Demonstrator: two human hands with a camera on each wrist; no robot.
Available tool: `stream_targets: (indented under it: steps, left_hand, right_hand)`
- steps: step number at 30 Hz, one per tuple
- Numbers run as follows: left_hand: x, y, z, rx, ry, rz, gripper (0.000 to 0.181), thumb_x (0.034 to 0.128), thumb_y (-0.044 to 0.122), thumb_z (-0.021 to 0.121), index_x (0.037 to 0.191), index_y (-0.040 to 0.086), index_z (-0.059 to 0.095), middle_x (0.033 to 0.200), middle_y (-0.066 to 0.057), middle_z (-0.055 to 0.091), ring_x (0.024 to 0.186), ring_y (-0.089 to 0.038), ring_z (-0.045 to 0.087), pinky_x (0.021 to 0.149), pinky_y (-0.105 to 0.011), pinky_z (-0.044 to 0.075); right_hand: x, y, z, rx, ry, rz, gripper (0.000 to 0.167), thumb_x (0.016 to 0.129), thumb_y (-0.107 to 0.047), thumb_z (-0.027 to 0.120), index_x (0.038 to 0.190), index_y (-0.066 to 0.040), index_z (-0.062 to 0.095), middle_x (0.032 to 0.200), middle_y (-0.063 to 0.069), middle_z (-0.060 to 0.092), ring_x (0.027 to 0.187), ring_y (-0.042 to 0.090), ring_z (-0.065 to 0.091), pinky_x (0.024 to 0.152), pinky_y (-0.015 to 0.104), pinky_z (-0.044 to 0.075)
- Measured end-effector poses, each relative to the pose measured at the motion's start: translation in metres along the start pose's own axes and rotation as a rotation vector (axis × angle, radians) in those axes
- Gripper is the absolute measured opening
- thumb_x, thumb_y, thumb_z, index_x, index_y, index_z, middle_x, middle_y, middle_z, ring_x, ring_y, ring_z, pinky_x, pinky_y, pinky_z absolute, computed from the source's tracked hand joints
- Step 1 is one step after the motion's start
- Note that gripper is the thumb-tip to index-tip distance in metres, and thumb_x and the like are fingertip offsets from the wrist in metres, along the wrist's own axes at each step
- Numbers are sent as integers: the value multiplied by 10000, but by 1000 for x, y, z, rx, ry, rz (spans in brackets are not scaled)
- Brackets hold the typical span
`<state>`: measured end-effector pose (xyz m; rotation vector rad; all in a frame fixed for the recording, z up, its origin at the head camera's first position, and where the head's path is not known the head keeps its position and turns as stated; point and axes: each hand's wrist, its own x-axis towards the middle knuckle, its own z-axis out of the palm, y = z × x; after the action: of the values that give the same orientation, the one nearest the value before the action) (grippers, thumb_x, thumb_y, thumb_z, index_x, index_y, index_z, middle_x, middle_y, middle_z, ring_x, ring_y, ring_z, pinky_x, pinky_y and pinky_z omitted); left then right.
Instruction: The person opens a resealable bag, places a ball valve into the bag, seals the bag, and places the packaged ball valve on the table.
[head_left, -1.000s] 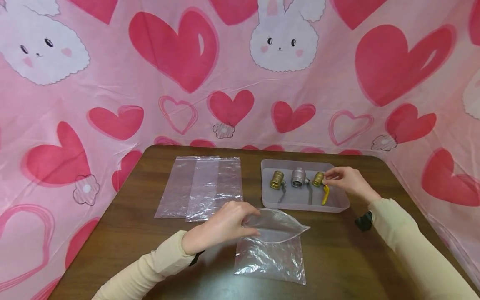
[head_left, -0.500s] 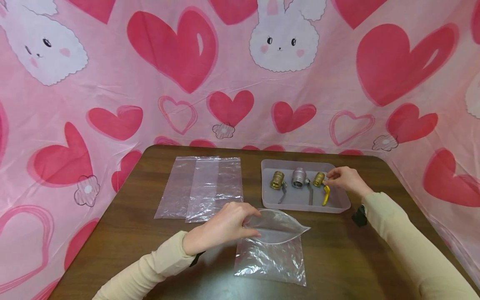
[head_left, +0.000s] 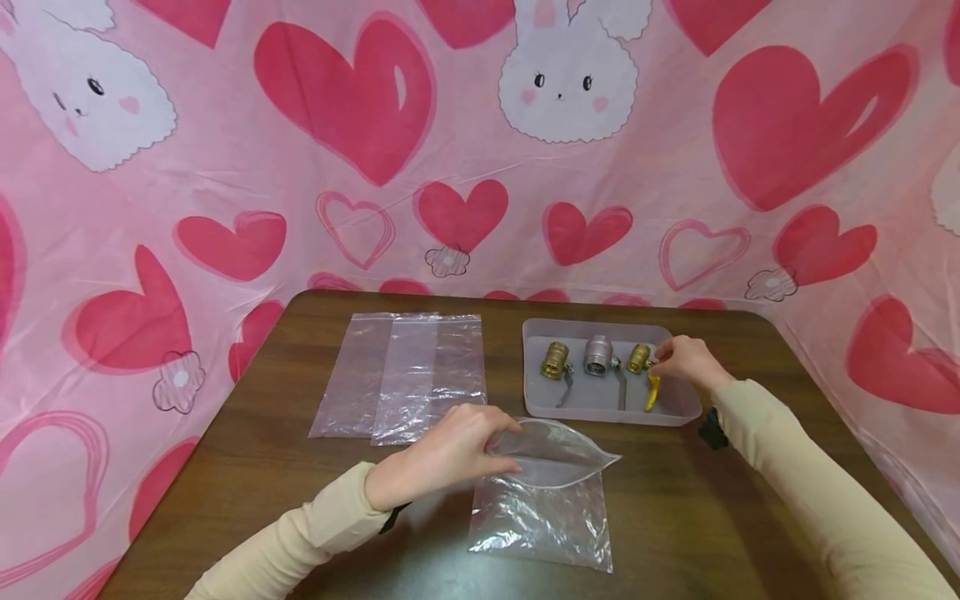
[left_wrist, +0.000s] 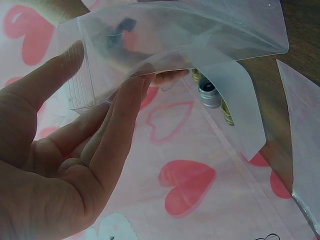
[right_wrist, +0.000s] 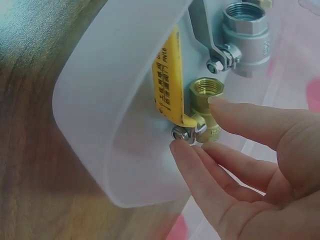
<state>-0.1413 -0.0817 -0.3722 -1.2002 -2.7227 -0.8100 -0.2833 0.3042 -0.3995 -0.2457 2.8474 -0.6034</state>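
Observation:
My left hand (head_left: 450, 454) holds the mouth of a clear zip bag (head_left: 540, 521) that gapes toward the right. In the left wrist view the thumb and fingers are at the plastic rim (left_wrist: 82, 75), spread apart. My right hand (head_left: 693, 360) reaches into a translucent tray (head_left: 540, 404). Its thumb and fingertips are around a small brass ball valve (right_wrist: 206, 97) with a yellow lever (right_wrist: 170, 80); the thumb touches the brass body and a finger is at the stem nut. A silver ball valve (head_left: 597, 357) and a larger brass ball valve (head_left: 555, 360) lie beside it.
Two clear bags (head_left: 348, 375) lie overlapping at the left of the wooden table (head_left: 262, 500). The tray has raised walls around the valves. A pink heart-and-rabbit cloth (head_left: 465, 150) hangs behind the table and along its sides.
My right hand has shifted slightly to the right and its fingers have come to the small valve's stem side. The left hand and the bag have stayed nearly still.

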Motion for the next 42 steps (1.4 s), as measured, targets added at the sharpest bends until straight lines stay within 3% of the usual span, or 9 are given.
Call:
stream_targets:
  steps: [5,12,19,26,35,42]
  left_hand:
    - [0,1,0,-11,-17,-14,395,773,238,849,1082,21,733,698,-7,634,600,24,414,560,-109,371]
    - [-1,1,0,-12,-19,-12,387,775,232,848,1075,17,732,860,-59,741,617,7,514,588,-108,418]
    - [-1,0,0,1,-10,-4,384,770,233,851,1072,26,736,823,-43,727,616,8,516,586,-105,415]
    - [-1,0,1,16,-30,-25,401,767,257,851,1086,44,736,965,-53,770,634,5,575,644,-131,478]
    - [-1,0,2,9,-34,-21,396,771,244,849,1088,36,732,932,-51,761,611,31,528,625,-116,459]
    - [-2,0,4,14,-34,-7,389,771,248,850,1075,34,734,978,-66,763,643,3,591,634,-108,465]
  right_hand:
    - [3,-1,3,0,-13,3,378,836,-142,726,1057,156,655,1017,300,690,894,369,649,834,510,554]
    - [7,-2,6,-13,-20,16,325,808,-110,747,1000,142,675,916,244,704,803,289,620,768,445,555]
    - [10,-3,7,0,-36,32,293,769,-75,760,960,131,680,821,172,691,731,228,590,661,316,514]
    - [10,-6,8,64,-80,62,348,789,-24,732,1052,176,623,952,261,660,780,242,642,685,337,582]
    - [12,-9,10,36,-91,80,332,797,-3,717,1053,182,615,961,276,647,767,251,627,652,329,577]
    - [15,-7,11,12,-98,85,319,796,8,705,1039,192,610,971,294,646,781,268,628,652,334,587]
